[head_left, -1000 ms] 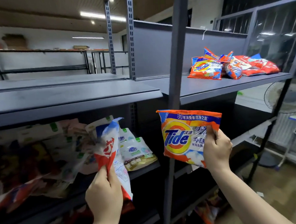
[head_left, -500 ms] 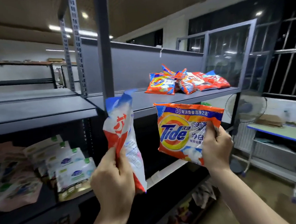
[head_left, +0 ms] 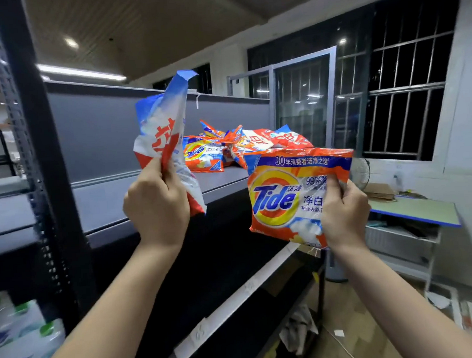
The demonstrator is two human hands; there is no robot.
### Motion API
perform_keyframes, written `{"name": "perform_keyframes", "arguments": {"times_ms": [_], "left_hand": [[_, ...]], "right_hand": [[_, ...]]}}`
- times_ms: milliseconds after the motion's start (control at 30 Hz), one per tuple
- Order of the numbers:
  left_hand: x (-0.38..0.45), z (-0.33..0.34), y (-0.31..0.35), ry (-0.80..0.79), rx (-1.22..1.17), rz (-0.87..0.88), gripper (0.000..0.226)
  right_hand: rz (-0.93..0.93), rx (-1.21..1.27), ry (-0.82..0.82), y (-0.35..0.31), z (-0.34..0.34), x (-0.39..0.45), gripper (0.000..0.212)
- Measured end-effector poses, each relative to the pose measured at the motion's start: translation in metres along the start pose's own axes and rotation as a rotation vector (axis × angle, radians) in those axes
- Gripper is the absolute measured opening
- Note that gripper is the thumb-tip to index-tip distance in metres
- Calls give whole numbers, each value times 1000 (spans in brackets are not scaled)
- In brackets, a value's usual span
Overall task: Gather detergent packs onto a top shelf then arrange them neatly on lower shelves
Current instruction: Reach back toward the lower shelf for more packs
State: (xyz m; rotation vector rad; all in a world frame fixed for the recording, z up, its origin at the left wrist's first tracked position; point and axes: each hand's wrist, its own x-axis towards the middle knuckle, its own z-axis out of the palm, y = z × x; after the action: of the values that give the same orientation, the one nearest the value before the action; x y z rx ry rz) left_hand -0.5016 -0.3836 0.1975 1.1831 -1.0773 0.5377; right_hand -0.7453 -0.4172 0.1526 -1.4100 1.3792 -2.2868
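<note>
Nearest, two bare forearms rise from the bottom edge. The left hand (head_left: 156,205) is wrapped round the lower part of a red, white and blue pack (head_left: 165,138), fingers curled tight on it, so the pack stands upright and crumpled with its top corner pointing up. The right hand (head_left: 344,214) grips the right edge of an orange Tide pack (head_left: 285,198), thumb pressed on its front, holding it face-on and nearly upright. The two packs are apart, both raised in front of the grey top shelf (head_left: 137,195).

At the near left, a dark perforated post (head_left: 37,162) runs up the frame, with white and green bags (head_left: 16,346) low beside it. A lower shelf (head_left: 236,302) slopes away beneath the hands.

Further back, on the top shelf's right end, lies a pile of packs (head_left: 228,149), orange and red, leaning on one another. Beyond, at the far right, stand a green-topped table (head_left: 417,210) and barred windows (head_left: 405,93).
</note>
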Motion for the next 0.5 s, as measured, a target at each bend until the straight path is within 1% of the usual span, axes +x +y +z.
{"name": "perform_keyframes", "arguments": {"times_ms": [167, 400, 500], "left_hand": [[28, 68, -21, -15, 73, -15, 36], [65, 165, -54, -61, 152, -44, 35], [81, 202, -66, -94, 224, -62, 36]], "right_hand": [[-30, 9, 47, 29, 25, 44, 39], [-68, 51, 28, 71, 77, 107, 39], [-102, 45, 53, 86, 96, 131, 41]]}}
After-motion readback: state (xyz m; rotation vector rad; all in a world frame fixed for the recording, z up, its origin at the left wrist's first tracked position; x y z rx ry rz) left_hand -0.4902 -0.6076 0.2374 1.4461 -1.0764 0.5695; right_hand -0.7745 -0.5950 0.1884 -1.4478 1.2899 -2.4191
